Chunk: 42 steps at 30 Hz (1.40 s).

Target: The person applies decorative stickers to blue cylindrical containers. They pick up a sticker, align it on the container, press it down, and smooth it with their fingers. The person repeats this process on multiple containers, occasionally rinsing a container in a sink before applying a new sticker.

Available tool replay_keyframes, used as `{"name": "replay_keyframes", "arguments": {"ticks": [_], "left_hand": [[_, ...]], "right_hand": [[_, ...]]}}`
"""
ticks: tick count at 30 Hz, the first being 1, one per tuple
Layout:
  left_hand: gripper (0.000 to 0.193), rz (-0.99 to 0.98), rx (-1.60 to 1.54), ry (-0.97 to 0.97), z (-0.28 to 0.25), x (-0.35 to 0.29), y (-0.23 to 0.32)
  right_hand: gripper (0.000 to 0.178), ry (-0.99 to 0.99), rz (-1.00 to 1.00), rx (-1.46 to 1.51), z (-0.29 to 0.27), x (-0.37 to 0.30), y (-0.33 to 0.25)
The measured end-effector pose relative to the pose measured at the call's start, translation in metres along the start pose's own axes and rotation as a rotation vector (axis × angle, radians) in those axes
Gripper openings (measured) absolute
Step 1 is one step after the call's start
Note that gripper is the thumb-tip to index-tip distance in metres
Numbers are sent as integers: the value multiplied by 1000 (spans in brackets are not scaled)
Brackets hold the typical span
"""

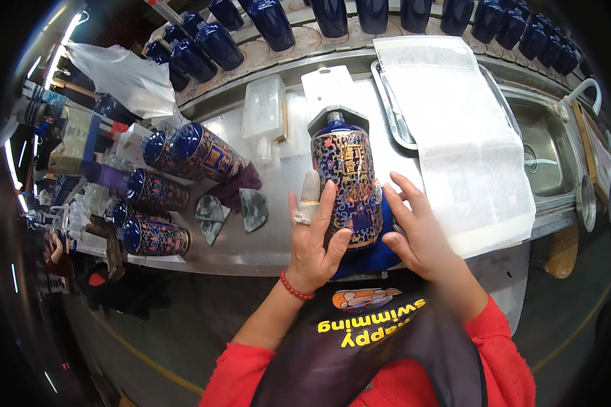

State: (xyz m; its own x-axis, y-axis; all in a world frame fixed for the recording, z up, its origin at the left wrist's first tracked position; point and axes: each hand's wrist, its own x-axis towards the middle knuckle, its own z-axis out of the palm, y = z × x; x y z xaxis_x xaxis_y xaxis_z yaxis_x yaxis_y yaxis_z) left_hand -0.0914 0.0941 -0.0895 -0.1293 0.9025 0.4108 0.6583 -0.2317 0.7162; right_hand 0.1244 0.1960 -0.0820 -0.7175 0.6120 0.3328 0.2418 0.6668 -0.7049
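A dark blue bottle (pixel 347 183) with a dense gold, red and blue floral pattern lies in front of me, its neck pointing away. A grey angular block (pixel 352 117) sits at its neck, and a blue cloth (pixel 373 261) shows under its near end. My left hand (pixel 313 241) is at the bottle's left side, fingers stretched out and thumb at the lower edge; one finger wears a pale grey cover (pixel 309 193). To the right of the bottle is my right hand (pixel 417 230), its fingers spread and curved. Whether the fingertips touch the glass is hard to tell.
Patterned bottles (pixel 157 236) stand at the left beside a dark purple cloth (pixel 241 186) and grey-green pieces (pixel 254 209). White sheets (pixel 465 149) cover a metal tray (pixel 395 119). A clear plastic box (pixel 265 105), a sink (pixel 546 152) and plain blue bottles (pixel 270 24) line the back and right.
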Motion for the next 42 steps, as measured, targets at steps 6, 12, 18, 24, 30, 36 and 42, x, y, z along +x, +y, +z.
{"name": "replay_keyframes", "arguments": {"ticks": [6,12,18,24,30,36,42], "left_hand": [[67,19,8,15,1,1,1],[68,34,24,41,3,1,3],[68,32,34,46,3,1,3],[68,30,34,33,2,0,3],[69,27,26,64,-9,14,4],[70,-5,136,4,-13,46,-4],[73,-21,121,-9,-13,47,-1]], "right_hand": [[72,-35,61,58,12,20,4],[70,-44,77,45,9,21,10],[69,-38,89,104,10,33,11],[68,-58,96,113,4,39,11],[68,4,48,102,1,54,14],[71,-31,74,105,7,61,20],[73,-63,85,203,7,60,26]]}}
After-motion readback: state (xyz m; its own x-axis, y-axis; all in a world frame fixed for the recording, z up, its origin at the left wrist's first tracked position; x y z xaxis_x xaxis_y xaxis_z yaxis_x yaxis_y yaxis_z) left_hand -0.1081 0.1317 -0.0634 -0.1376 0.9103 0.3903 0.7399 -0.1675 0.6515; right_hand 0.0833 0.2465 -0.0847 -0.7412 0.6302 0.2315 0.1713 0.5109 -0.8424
